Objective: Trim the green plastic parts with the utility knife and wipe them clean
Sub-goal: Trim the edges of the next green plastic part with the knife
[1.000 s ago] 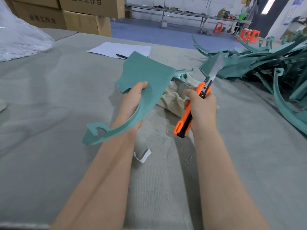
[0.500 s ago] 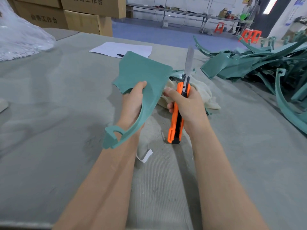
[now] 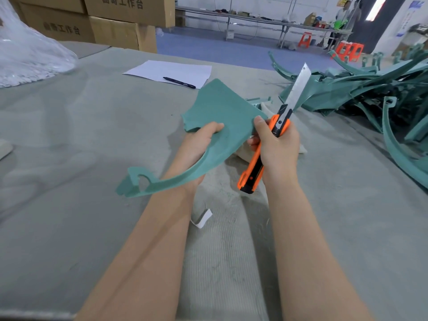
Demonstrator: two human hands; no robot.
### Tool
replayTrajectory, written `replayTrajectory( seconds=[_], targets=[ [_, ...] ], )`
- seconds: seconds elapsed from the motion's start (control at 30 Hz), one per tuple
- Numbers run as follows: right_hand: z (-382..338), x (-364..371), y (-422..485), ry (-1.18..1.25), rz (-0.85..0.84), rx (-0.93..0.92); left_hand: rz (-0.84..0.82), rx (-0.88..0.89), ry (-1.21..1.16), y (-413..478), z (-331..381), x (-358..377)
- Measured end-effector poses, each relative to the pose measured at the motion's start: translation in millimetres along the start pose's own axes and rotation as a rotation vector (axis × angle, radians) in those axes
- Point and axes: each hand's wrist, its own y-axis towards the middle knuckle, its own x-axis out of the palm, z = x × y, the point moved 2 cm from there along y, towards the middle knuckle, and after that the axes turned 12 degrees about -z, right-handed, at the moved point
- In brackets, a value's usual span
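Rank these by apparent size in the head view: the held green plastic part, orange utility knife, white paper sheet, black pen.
1. curved green plastic part, largest.
2-3. orange utility knife and white paper sheet: alike; the paper lies farther off, so unranked.
4. black pen, smallest.

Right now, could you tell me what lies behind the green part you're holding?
A cream cloth peeks out behind the green part, which covers most of it.

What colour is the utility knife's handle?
Orange with black trim, on the utility knife, head view.
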Motion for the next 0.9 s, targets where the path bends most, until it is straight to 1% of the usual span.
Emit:
replayTrajectory(
  seconds=[0.17,0.37,0.57,0.67,0.73,0.8,0.83,0.9],
  targets=[
    [-0.2,1.9,-0.6,0.031,-0.029,-0.018,-0.008,-0.049,-0.142,-1.5,-1.5,-2.1],
    [1.5,-0.3,1.0,-0.048,-0.024,-0.035,0.001,-0.073,-0.207,-3.0,-0.3,-0.9],
    [4.9,-8.9,2.8,-0.025,0.049,0.042,0.097,0.0,-0.52,-3.7,6.5,-10.6],
    [5.6,-2.5,0.5,-0.043,-0.055,0.098,0.115,0.021,-0.572,-3.7,6.4,-11.5],
    [6.4,4.0,-2.2,-0.115,-0.173,0.112,0.123,0.023,-0.569,-4.5,6.6,-10.7],
    [6.7,8.5,-4.6,-0.204,-0.251,0.108,0.13,0.024,-0.576,-5.5,7.3,-9.8],
    [6.3,9.3,-4.9,-0.24,-0.262,0.102,0.128,0.025,-0.582,-5.8,7.8,-9.5],
    [4.7,8.4,-4.4,-0.311,-0.231,0.082,0.12,0.02,-0.584,-6.4,9.1,-9.2]
  ],
)
